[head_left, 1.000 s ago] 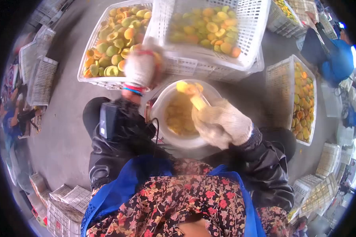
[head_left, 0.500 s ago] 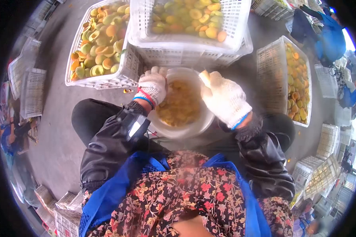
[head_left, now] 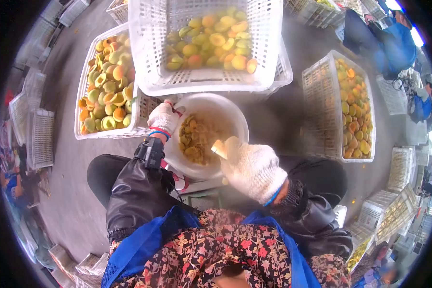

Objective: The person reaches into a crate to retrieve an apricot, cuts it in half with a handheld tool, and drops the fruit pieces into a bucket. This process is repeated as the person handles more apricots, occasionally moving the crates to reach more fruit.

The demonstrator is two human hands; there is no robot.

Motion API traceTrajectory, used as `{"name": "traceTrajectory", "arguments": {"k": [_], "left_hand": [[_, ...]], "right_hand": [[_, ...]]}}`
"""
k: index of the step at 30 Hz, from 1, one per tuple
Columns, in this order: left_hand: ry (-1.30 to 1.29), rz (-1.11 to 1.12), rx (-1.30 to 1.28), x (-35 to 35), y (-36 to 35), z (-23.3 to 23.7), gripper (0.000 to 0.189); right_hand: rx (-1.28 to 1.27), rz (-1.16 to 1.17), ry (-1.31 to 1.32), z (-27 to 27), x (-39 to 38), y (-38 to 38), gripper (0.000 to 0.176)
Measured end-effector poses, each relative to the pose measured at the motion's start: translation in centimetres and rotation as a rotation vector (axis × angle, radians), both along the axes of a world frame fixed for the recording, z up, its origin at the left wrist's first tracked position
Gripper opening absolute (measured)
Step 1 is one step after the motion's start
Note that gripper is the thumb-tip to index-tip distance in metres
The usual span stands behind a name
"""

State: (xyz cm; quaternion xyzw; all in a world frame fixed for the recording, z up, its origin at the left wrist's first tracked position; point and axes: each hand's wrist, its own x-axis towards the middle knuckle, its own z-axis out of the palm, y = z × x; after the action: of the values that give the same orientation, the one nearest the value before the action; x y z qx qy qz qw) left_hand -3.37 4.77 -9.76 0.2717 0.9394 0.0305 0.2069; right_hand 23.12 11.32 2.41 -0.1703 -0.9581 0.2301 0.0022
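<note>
A white bucket (head_left: 233, 108) stands between my knees with wet yellow-brown pieces (head_left: 197, 144) inside. My left hand (head_left: 163, 117), in a white knitted glove, is closed on the bucket's left rim. My right hand (head_left: 254, 168), gloved too, is over the bucket's lower right edge, its fingers wrapped round a short pale wooden-looking handle (head_left: 220, 149). What the handle belongs to is hidden. Just beyond the bucket, a white crate (head_left: 146, 72) holds halved yellow-green fruit (head_left: 216, 43) that look like apricots or peaches.
A crate (head_left: 103, 136) of fruit halves stands at left, touching or close to my left hand. Another full crate (head_left: 324, 103) is at right. Stacked crates (head_left: 384, 211) line the right side. A person in blue (head_left: 398, 48) bends at the upper right.
My right hand has come down and toward me, with the pale handle now plainer to see. My left hand stays at the bucket's left rim. The whole view has shifted a little.
</note>
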Motion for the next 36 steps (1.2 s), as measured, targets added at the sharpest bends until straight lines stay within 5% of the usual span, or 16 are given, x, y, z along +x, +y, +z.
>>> {"name": "traceTrajectory", "arguments": {"k": [5,7,9,11,13,15,16,19,22,26,28,29,31,36], "left_hand": [[0.19,-0.178,0.128,1.1,0.2,0.4,0.041],[0.237,-0.36,-0.035,3.1,1.4,5.6,0.032],[0.115,-0.373,0.105,4.1,3.0,8.5,0.033],[0.103,-0.509,0.537,4.3,6.3,9.3,0.033],[-0.094,-0.466,0.528,5.0,11.4,10.8,0.031],[-0.063,-0.572,0.347,5.2,16.4,9.2,0.031],[0.178,-0.743,0.222,4.9,19.0,6.7,0.034],[0.312,-0.846,0.417,3.5,23.6,-0.9,0.018],[0.321,-0.832,0.153,3.7,23.7,0.7,0.031],[0.485,-0.906,0.184,0.5,23.6,-3.2,0.025],[-0.419,-0.371,0.537,-3.6,24.1,-6.5,0.028],[-0.544,-0.199,0.562,-2.2,20.9,-1.1,0.033],[-1.392,0.195,1.12,-4.3,16.4,-0.6,0.037],[-1.507,0.185,1.395,3.0,6.7,10.5,0.037]], "right_hand": [[-0.009,-0.045,0.108,1.3,0.3,0.8,0.017],[-0.048,-0.117,0.193,2.6,0.2,1.2,0.017],[-0.021,-0.218,0.352,3.5,0.2,1.5,0.016],[-0.003,-0.208,0.381,3.3,0.1,1.8,0.018],[-0.019,-0.225,0.554,3.9,-0.3,2.1,0.019],[-0.053,-0.261,0.621,3.9,-0.7,1.9,0.02],[-0.067,-0.284,0.582,4.1,-0.8,2.0,0.019],[-0.056,-0.312,0.511,4.0,-0.8,2.3,0.019],[-0.18,-0.344,0.358,4.6,-0.6,2.9,0.02],[-0.156,-0.344,0.313,3.8,-0.1,3.0,0.021],[-0.145,-0.354,0.369,4.2,0.1,3.1,0.021],[-0.154,-0.353,0.378,4.0,0.2,3.1,0.021],[-0.093,-0.341,0.47,3.5,0.3,3.2,0.018],[0.032,-0.239,0.421,4.4,-1.3,2.6,0.03]]}}
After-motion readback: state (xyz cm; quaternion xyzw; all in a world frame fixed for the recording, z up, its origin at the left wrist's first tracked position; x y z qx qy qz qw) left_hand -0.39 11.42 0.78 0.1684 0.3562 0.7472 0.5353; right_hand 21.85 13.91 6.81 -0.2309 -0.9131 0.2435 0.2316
